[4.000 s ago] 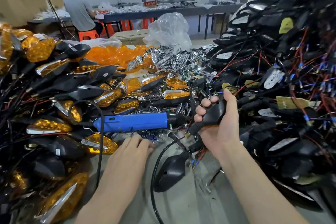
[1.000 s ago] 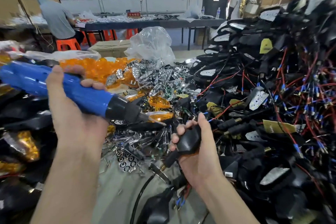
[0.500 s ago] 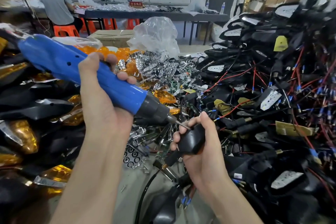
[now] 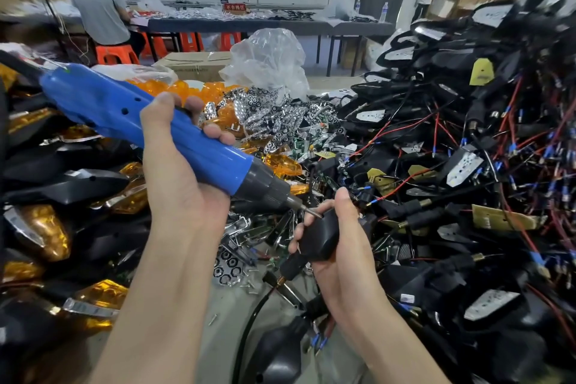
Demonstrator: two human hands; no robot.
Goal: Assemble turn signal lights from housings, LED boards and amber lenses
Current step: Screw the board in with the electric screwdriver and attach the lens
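My left hand grips a blue electric screwdriver, its body slanting down to the right. The bit tip touches the top of a black turn signal housing, which my right hand holds with fingers and thumb curled round it. The housing's stalk points down-left, toward a black cable. Loose amber lenses lie heaped behind, and silver reflectors and LED boards sit in a pile at centre.
Assembled lights with amber lenses are stacked on the left. A tall heap of black housings with red and blue wires fills the right. A clear plastic bag stands behind. Loose screws dot the grey table. A person sits at a far table.
My left hand has picked up the blue screwdriver from the table, swung it across and lowered its bit onto the housing. My right hand kept hold of the housing throughout.
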